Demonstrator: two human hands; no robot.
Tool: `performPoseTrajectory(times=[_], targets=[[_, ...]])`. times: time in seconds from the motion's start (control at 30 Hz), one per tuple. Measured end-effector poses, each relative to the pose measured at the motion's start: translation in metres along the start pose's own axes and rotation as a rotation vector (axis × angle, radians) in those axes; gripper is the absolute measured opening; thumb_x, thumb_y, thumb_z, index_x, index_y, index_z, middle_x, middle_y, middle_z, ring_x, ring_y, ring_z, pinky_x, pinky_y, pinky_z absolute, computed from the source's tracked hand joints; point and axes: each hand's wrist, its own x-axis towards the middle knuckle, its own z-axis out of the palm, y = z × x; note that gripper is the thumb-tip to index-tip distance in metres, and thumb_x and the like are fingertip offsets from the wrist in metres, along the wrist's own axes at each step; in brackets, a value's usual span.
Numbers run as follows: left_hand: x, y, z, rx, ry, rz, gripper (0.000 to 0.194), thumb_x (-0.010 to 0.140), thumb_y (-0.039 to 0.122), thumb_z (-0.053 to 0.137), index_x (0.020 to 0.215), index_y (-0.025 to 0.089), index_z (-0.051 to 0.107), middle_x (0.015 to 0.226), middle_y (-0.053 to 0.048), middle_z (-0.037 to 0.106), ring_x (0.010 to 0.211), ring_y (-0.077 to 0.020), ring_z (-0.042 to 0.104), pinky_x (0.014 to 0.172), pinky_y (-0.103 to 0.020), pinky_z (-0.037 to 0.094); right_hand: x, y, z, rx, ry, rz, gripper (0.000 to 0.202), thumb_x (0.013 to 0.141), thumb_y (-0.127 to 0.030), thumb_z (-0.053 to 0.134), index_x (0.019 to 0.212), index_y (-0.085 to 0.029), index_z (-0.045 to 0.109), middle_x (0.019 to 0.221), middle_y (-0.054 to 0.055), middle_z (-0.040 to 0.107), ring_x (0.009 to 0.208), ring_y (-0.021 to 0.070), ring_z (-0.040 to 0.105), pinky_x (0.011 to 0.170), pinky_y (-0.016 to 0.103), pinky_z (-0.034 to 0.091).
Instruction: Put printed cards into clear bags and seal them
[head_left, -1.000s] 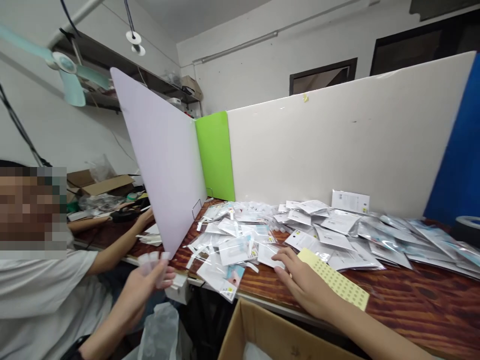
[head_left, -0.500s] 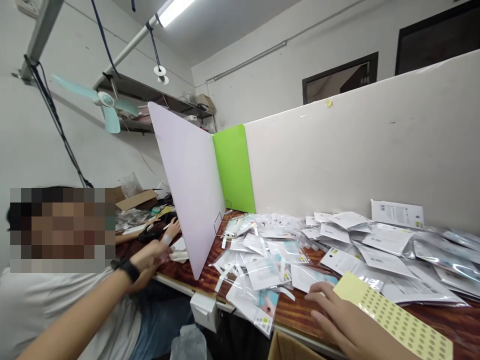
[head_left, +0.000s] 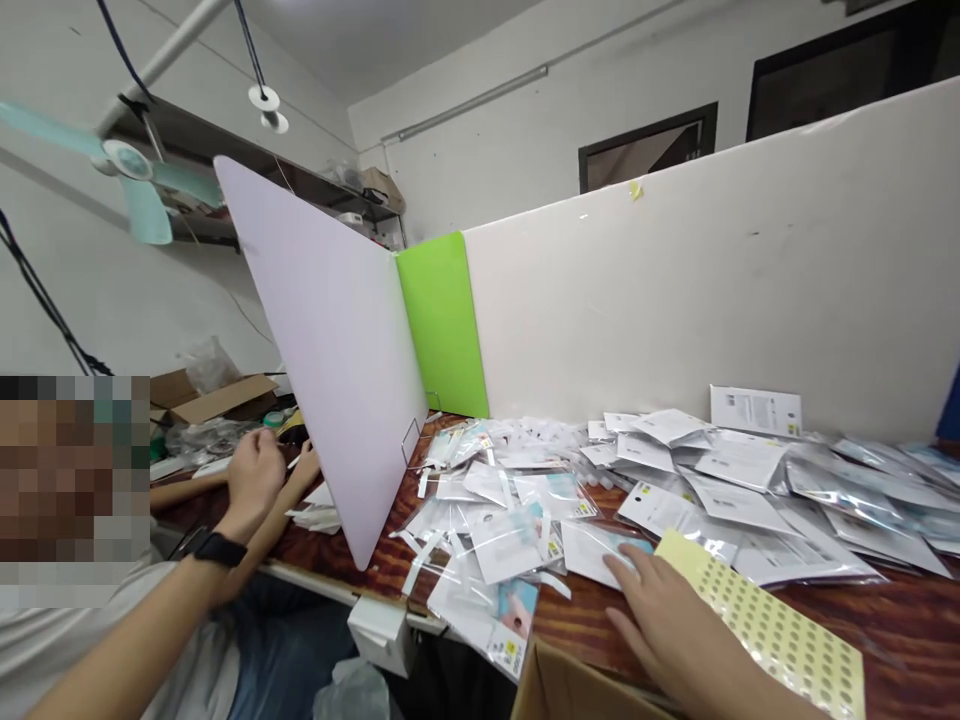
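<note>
My left hand (head_left: 255, 475), with a dark watch on the wrist, is raised over the neighbouring place, left of the lilac partition (head_left: 337, 340). Its fingers are curled in, and what they hold, if anything, is hidden. My right hand (head_left: 667, 615) rests at the table's front, fingers spread, touching a clear packet with a white card (head_left: 592, 552). Just right of it lies a yellow sheet of round stickers (head_left: 772, 610). Several more card packets (head_left: 510, 545) lie loosely to its left, with white strips among them. Behind the sheet is a heap of packets (head_left: 742, 460).
A co-worker sits at the left, with a hand (head_left: 304, 465) on the table beyond mine. A cardboard box (head_left: 577, 690) stands below the table's front edge. A green panel (head_left: 442, 325) and a long white board (head_left: 675, 300) close off the back.
My left hand has risen and moved away from the partition, its fingers now curled. The view has turned right. My right hand has slid slightly onto the card packet.
</note>
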Motion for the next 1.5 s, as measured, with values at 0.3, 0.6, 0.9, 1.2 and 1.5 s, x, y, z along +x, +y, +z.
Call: performPoseTrajectory(times=[0.3,0.6,0.9,1.2,1.5], targets=[[-0.116,-0.013,-0.007,0.075,-0.343,1.039,0.034,0.082,0.015,0.053,0.115,0.017,0.056,0.128,-0.014,0.056,0.125,-0.0271,0.046,0.107,-0.043,0.035,0.001,0.007,0.011,-0.093,-0.311,0.226,0.051,0.088,-0.021,0.046,0.136,-0.004,0.041,0.144,0.026,0.034,0.128,0.0419,0.039,0.085,0.055,0.047],[-0.183,0.013,0.078,0.219,-0.931,1.399,0.062,0.084,0.028,0.06,0.14,0.026,0.033,0.149,-0.01,0.032,0.139,-0.0276,0.024,0.112,-0.049,0.022,0.005,0.01,0.01,-0.096,-0.256,0.164,0.044,0.087,-0.01,0.043,0.13,-0.004,0.044,0.129,0.025,0.05,0.106,0.0353,0.056,0.076,0.043,0.05],[-0.185,0.022,0.092,0.192,-0.899,1.327,0.054,0.084,0.044,0.055,0.133,0.022,0.044,0.141,-0.014,0.044,0.131,-0.0311,0.039,0.104,-0.048,0.035,0.008,0.02,0.008,-0.05,-0.234,0.17,0.062,0.073,0.01,0.037,0.134,-0.003,0.039,0.127,0.027,0.052,0.106,0.0333,0.059,0.077,0.039,0.047],[-0.221,0.058,0.116,0.054,-0.796,1.131,0.047,0.087,0.038,0.052,0.127,0.014,0.047,0.134,-0.021,0.05,0.125,-0.0316,0.046,0.104,-0.051,0.033,0.01,0.022,-0.012,0.025,-0.191,0.239,0.049,0.074,0.009,0.039,0.12,-0.002,0.05,0.094,0.021,0.068,0.089,0.0311,0.066,0.064,0.032,0.041],[-0.235,0.071,0.108,-0.281,-0.827,0.797,0.041,0.089,0.041,0.047,0.122,0.016,0.05,0.14,-0.02,0.042,0.129,-0.0311,0.041,0.101,-0.05,0.04,0.007,0.025,-0.032,-0.008,0.02,0.266,0.036,0.079,0.0,0.039,0.099,-0.016,0.064,0.09,0.013,0.07,0.083,0.0266,0.066,0.06,0.028,0.036]])
